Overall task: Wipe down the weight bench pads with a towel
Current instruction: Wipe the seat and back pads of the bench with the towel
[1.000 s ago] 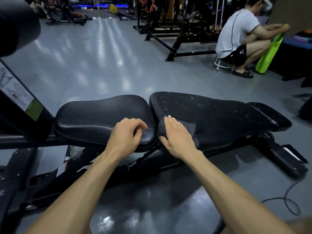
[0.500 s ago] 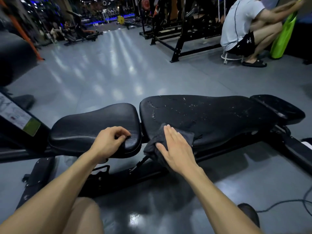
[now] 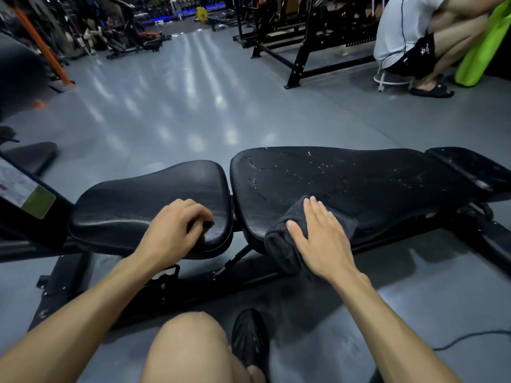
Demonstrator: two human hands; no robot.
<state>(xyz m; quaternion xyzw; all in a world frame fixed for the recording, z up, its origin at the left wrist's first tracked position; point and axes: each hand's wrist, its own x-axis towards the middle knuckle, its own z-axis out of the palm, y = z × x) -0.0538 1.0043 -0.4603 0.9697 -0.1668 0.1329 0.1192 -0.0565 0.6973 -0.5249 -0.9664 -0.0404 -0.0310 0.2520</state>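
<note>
While under flat right hand [image 3: 322,239], towel [image 3: 287,244] on back pad [image 3: 359,183].

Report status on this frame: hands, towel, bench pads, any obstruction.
Right hand flat, pressing dark towel on the long back pad, near edge. Left hand curled, resting on the seat pad, holding nothing. Nothing in the towel's way.

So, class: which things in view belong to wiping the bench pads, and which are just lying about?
Job:
towel
right hand
left hand
seat pad
back pad

Lying about:
green bag
floor cable
yellow plate
</note>
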